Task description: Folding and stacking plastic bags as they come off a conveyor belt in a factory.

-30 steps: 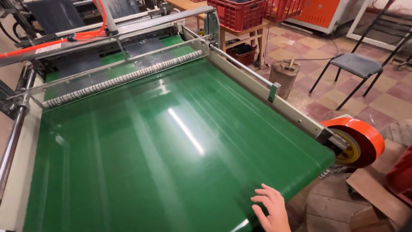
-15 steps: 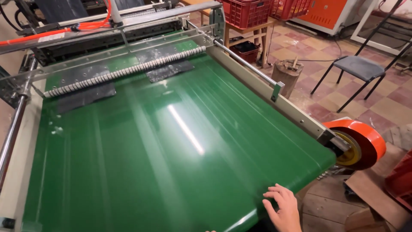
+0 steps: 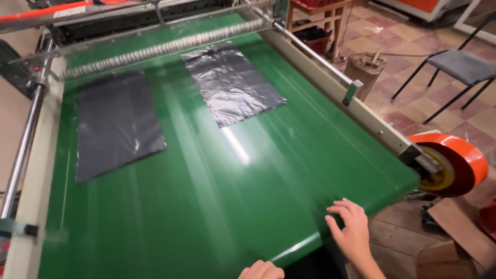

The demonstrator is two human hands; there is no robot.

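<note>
Lying newly out on the green belt [image 3: 217,206] are two dark bags [image 3: 232,82]; right hand [image 3: 351,227] is resting open-fingered at its near edge, left hand [image 3: 261,270] curled, grip unclear.

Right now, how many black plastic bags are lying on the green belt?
2. One black plastic bag lies on the left side of the green belt; the other bag lies right of it, nearer the roller. More may be hidden inside the machine.

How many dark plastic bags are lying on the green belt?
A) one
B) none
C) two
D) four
C: two dark bags lie flat on the green belt, a left bag and a right bag, apart from each other.
</note>
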